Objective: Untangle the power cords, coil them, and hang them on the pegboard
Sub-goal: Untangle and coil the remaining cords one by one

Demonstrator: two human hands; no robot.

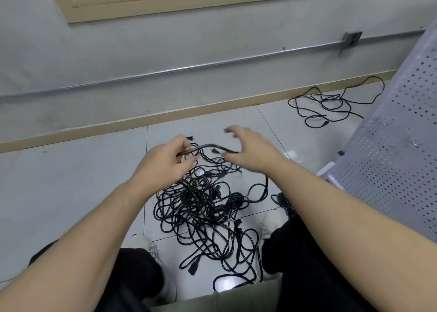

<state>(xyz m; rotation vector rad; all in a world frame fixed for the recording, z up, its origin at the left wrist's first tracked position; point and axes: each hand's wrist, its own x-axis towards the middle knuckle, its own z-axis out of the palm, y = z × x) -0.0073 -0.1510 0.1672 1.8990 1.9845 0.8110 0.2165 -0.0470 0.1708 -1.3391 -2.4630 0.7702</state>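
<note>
Floor (pixel 71 181): pale grey tiles, tan skirting board along the wall behind, and you're crouched or sitting over it with both arms stretched out.
Pegboard (pixel 390 146): white perforated panel leaning in on your right side. I can't see any cord hanging on it.
Big tangle (pixel 203 207): messy heap of black power cords on the tiles between your feet, loops crossing all over, a couple of plug ends poking out near the bottom.
Second bunch (pixel 331 103): smaller loose scribble of black cord lying well apart, up by the skirting board near the pegboard.
Shoes (pixel 147 243): white pair, one either side of the heap, dark trousers above them.
Left hand (pixel 165 160): fingers curled, pinching one end of a cord strand lifted above the heap.
Right hand (pixel 250 148): spread wide, fingers arched over the other end of that strand; it's blurry, and it doesn't look closed on anything.
Lifted strand (pixel 210 147): short black stretch running between your two hands.
</note>
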